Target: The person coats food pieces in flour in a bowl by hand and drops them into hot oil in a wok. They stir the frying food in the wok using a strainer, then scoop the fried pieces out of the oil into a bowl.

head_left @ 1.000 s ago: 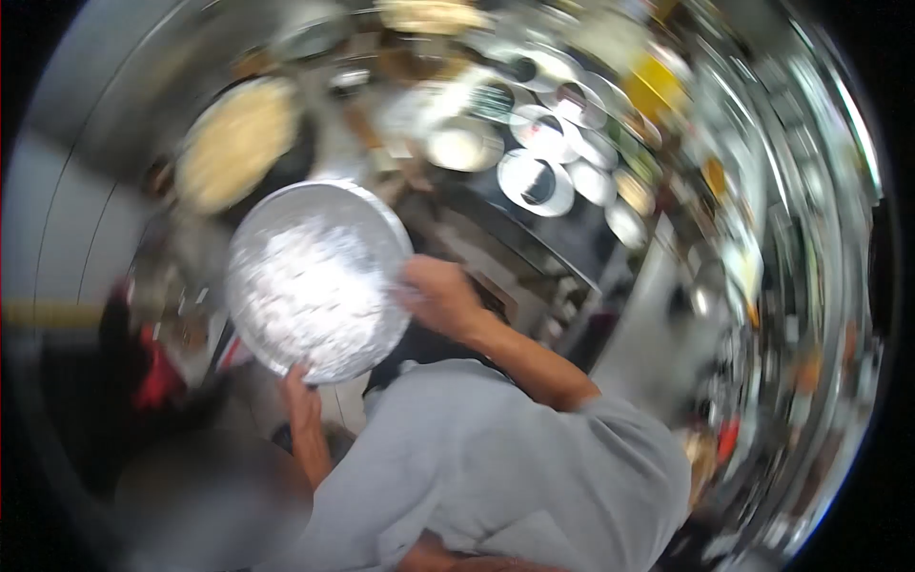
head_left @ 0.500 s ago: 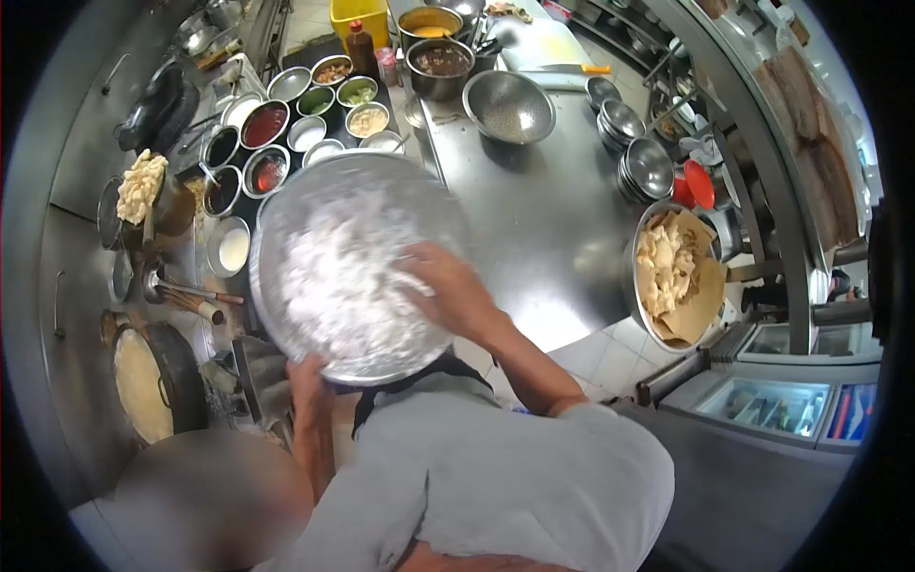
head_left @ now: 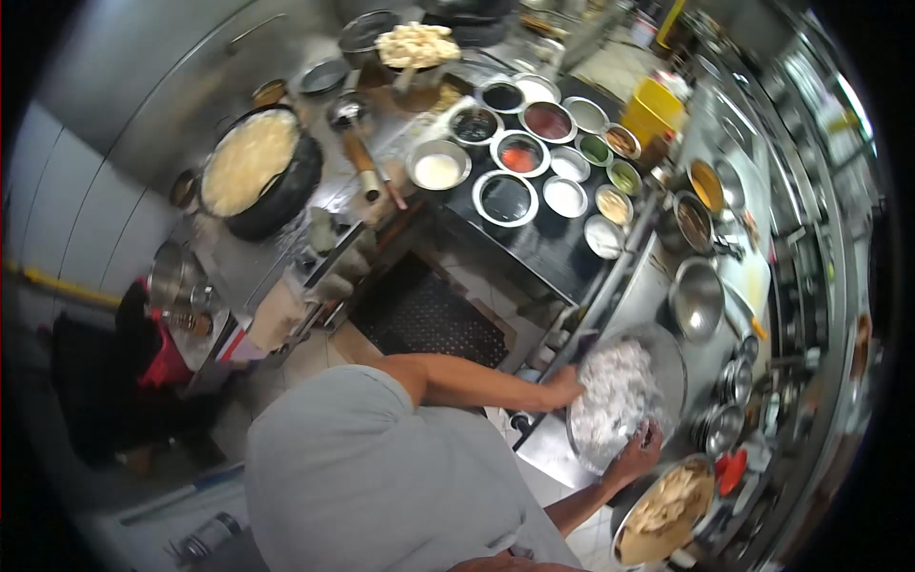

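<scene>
A large metal bowl [head_left: 674, 367] of white, floury pieces [head_left: 615, 391] sits at the near end of the steel counter. My left hand [head_left: 564, 389] is closed on its left rim. At the bowl's lower right edge, my right hand [head_left: 640, 452] is over the floury contents, fingers curved with a gap between them; nothing can be made out in it. Just below that hand is a bowl of pale fried pieces [head_left: 675, 500] lined with brown paper.
A wok [head_left: 303, 186] of pale frothy food stands at upper left. Several sauce bowls [head_left: 505, 198] fill the dark worktop. Along the counter are an empty metal bowl [head_left: 698, 300], a knife [head_left: 758, 328] and stacked small bowls [head_left: 721, 429]. A perforated mat [head_left: 429, 310] lies on the floor.
The view has turned from the stove side toward the counter. The floury bowl, earlier held up in front of the body, is now at the counter's end. My left hand stays on its rim.
</scene>
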Demonstrator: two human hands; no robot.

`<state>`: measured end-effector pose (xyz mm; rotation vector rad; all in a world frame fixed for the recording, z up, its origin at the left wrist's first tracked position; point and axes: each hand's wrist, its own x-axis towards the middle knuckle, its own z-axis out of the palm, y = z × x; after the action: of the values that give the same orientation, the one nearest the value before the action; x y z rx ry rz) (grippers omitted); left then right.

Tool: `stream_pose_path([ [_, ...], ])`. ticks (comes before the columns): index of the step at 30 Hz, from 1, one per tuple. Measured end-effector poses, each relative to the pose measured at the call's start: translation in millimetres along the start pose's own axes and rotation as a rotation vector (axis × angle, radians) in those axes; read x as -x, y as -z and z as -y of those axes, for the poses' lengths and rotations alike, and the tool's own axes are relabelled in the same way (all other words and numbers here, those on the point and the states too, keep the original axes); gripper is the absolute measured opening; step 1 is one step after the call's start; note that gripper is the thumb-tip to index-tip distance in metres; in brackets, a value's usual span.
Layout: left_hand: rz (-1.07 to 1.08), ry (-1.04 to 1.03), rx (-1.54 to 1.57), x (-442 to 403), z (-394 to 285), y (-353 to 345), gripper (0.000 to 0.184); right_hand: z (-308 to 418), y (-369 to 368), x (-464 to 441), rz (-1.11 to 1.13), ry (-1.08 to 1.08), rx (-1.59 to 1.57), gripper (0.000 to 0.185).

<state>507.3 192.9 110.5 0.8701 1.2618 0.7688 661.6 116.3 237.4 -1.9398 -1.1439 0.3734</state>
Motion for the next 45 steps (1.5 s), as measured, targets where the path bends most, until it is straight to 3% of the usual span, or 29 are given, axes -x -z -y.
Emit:
stream_pose_path([
  [2,0.086,-0.045,-0.061,-5,3,2,0.040,-5,-23,-10,0.021,0.150,0.048,0.028],
  [4,0.280,0.099,-0.076,-16,5,9,0.051,38,-52,-12,0.079,0.117,-0.053,0.026],
  [5,0.434,0.030,-0.129,-23,4,25,0.063,61,-66,-10,0.130,0.062,-0.139,0.025],
  [6,0.518,0.182,-0.048,-13,-27,55,0.088,77,-81,-11,0.161,0.087,-0.147,0.025],
  [8,0.126,0.030,-0.130,-74,33,84,0.079,108,-112,-18,0.266,0.184,-0.205,0.022],
  [9,0.093,0.066,0.071,-60,-22,152,0.053,110,-131,-23,0.258,0.356,-0.179,0.020],
  [10,-0.372,-0.069,-0.029,-89,6,190,0.048,129,-147,-20,0.333,0.307,-0.273,0.019],
  [11,-0.558,-0.023,0.022,-119,23,247,0.042,150,-163,-16,0.384,0.389,-0.261,0.018],
  [12,-0.647,0.176,0.036,-101,-15,312,0.046,167,-178,-13,0.429,0.468,-0.243,0.018],
  [13,-0.966,0.110,0.044,-143,28,359,0.055,176,-200,-10,0.466,0.508,-0.280,0.016],
  [14,-1.135,0.176,0.057,-155,22,398,0.066,197,-216,-2,0.535,0.481,-0.291,0.016],
  [16,-1.279,0.194,0.088,-168,10,461,0.063,234,-255,17,0.611,0.524,-0.364,0.016],
  [17,-1.275,0.195,0.096,-170,3,482,0.063,247,-274,22,0.644,0.594,-0.310,0.018],
  [19,-0.975,0.218,0.403,-157,-25,508,0.060,268,-311,36,0.735,0.617,-0.283,0.021],
  [22,-0.903,0.285,0.515,-188,-13,533,0.053,299,-360,54,0.808,0.685,-0.276,0.023],
  [23,-1.016,0.330,0.445,-229,19,538,0.040,309,-371,59,0.845,0.651,-0.300,0.024],
  [24,-0.990,0.323,0.575,-232,8,540,0.041,321,-381,62,0.863,0.663,-0.301,0.024],
  [26,-1.135,0.384,0.456,-207,-39,537,0.048,342,-396,67,0.943,0.671,-0.292,0.023],
  [28,-1.179,0.269,0.244,-155,-89,542,0.054,348,-421,66,0.954,0.730,-0.285,0.022],
  [29,-1.196,0.271,0.239,-133,-113,544,0.034,350,-435,65,1.001,0.695,-0.320,0.021],
  [30,-1.204,0.276,0.236,-133,-106,552,0.034,352,-445,65,1.044,0.656,-0.352,0.020],
  [32,-1.196,0.037,0.325,-138,-87,567,0.028,368,-466,63,1.067,0.650,-0.335,0.023],
  [33,-1.160,0.103,0.416,-121,-102,576,0.023,370,-482,60,1.087,0.681,-0.356,0.023],
  [36,-1.271,0.005,0.095,-89,-117,604,0.027,385,-516,58,1.106,0.737,-0.449,0.023],
  [38,-1.280,0.039,0.075,-90,-128,632,0.028,388,-546,53,1.268,0.640,-0.501,0.022],
  [40,-1.312,0.004,-0.003,-101,-141,658,0.026,391,-574,46,1.307,0.731,-0.534,0.022],
  [42,-1.403,-0.114,-0.177,-121,-154,689,0.025,388,-597,42,1.340,0.696,-0.499,0.022],
  [45,-1.429,-0.090,-0.308,-156,-189,742,0.025,386,-626,30,1.459,0.588,-0.527,0.020],
])
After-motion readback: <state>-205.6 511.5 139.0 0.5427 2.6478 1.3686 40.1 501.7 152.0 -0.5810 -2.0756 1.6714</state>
